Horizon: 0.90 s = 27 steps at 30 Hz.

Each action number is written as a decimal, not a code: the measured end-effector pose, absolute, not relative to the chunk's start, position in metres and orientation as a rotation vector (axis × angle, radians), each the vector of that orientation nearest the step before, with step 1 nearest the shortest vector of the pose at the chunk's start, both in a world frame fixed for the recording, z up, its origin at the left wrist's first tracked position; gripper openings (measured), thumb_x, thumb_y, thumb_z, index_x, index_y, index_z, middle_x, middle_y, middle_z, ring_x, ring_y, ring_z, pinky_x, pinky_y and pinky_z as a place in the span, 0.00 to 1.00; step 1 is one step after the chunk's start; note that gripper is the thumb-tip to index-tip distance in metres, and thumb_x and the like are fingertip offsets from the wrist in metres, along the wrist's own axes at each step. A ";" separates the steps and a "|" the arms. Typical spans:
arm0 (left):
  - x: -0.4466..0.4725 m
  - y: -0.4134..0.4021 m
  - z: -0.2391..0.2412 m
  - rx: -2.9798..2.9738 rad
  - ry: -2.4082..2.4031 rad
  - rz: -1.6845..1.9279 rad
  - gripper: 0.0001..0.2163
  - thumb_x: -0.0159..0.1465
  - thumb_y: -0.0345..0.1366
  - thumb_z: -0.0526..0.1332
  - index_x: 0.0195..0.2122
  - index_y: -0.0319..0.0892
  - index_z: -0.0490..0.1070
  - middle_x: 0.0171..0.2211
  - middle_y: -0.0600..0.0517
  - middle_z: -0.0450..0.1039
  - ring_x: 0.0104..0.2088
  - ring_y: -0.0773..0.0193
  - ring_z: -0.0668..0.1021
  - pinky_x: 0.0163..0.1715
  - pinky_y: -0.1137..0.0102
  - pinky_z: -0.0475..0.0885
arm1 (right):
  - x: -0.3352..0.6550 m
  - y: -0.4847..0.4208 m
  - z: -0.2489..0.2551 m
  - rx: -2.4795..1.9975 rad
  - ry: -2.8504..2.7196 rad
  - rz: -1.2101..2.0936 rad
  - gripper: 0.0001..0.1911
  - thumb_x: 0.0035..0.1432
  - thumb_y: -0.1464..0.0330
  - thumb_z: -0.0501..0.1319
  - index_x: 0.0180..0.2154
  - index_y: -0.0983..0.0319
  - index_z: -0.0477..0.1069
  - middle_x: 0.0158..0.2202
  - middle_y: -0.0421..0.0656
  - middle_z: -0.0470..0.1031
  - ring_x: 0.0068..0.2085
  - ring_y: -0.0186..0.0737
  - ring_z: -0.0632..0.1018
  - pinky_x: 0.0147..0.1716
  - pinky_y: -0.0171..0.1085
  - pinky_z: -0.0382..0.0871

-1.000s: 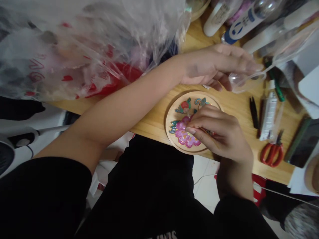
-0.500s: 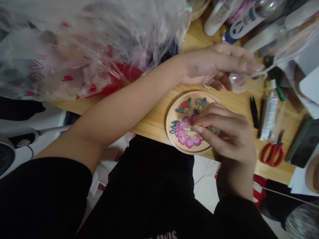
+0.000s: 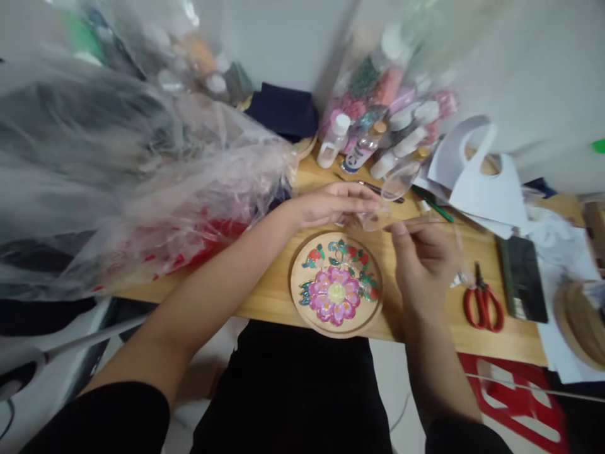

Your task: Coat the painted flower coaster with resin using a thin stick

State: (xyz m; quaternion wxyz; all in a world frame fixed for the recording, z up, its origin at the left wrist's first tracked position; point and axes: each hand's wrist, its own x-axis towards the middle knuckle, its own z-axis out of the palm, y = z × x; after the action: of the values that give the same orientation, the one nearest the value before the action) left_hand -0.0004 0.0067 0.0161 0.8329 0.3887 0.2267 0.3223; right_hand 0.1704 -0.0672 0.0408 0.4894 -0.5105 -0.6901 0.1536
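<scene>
My left hand [image 3: 338, 205] reaches across the far side of the round wooden plate [image 3: 297, 309], its fingers closed on a small clear plastic container [image 3: 377, 219]. A rounded clear piece, perhaps its lid, stands up behind it. Just right of the container is my right hand [image 3: 428, 255], thumb and fingers pinched together. Whatever it pinches is too thin and blurred to name. On the plate lies a glossy pink flower [image 3: 335, 295] with a pale yellow centre, with green leaves and small red shapes around it.
Red-handled pliers [image 3: 483, 306] and a dark phone [image 3: 524, 277] lie to the right. Small bottles [image 3: 334, 140] stand behind, near white paper [image 3: 489, 183]. A large clear plastic bag [image 3: 189, 183] fills the left side. The table edge runs close to my lap.
My right hand has left the flower's centre and moved up beside the clear container. The flower's pale yellow middle now shows fully. The view has tilted up, showing more of the table's back.
</scene>
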 end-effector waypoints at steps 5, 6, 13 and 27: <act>-0.002 0.007 0.014 0.847 0.494 0.691 0.22 0.46 0.42 0.75 0.38 0.37 0.73 0.31 0.53 0.76 0.30 0.72 0.78 0.31 0.76 0.67 | 0.166 -0.069 0.042 -1.206 -1.858 0.081 0.08 0.61 0.70 0.61 0.28 0.60 0.70 0.25 0.39 0.71 0.26 0.33 0.69 0.26 0.36 0.62; -0.002 0.007 0.014 0.849 0.496 0.691 0.23 0.45 0.43 0.75 0.38 0.37 0.73 0.31 0.53 0.76 0.30 0.72 0.78 0.31 0.75 0.68 | 0.166 -0.069 0.041 -1.205 -1.869 0.055 0.08 0.61 0.70 0.61 0.28 0.60 0.70 0.25 0.39 0.70 0.26 0.33 0.69 0.26 0.36 0.62; -0.003 0.008 0.011 0.871 0.469 0.678 0.21 0.47 0.42 0.74 0.39 0.37 0.73 0.31 0.52 0.77 0.30 0.71 0.79 0.34 0.73 0.69 | 0.165 -0.070 0.041 -1.241 -1.884 0.178 0.09 0.61 0.69 0.60 0.27 0.60 0.69 0.24 0.38 0.69 0.26 0.33 0.68 0.26 0.35 0.62; -0.002 0.008 0.015 0.841 0.514 0.685 0.25 0.42 0.43 0.76 0.38 0.37 0.73 0.32 0.53 0.78 0.30 0.71 0.79 0.32 0.74 0.69 | 0.170 -0.069 0.043 -1.158 -1.261 0.893 0.13 0.57 0.65 0.65 0.23 0.61 0.70 0.22 0.36 0.67 0.26 0.30 0.67 0.28 0.33 0.61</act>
State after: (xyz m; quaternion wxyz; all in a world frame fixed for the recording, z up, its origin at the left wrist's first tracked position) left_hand -0.0019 0.0078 0.0151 0.8253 0.3959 0.2417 0.3221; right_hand 0.1700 -0.0692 0.0427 0.5690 -0.4931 -0.5371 0.3803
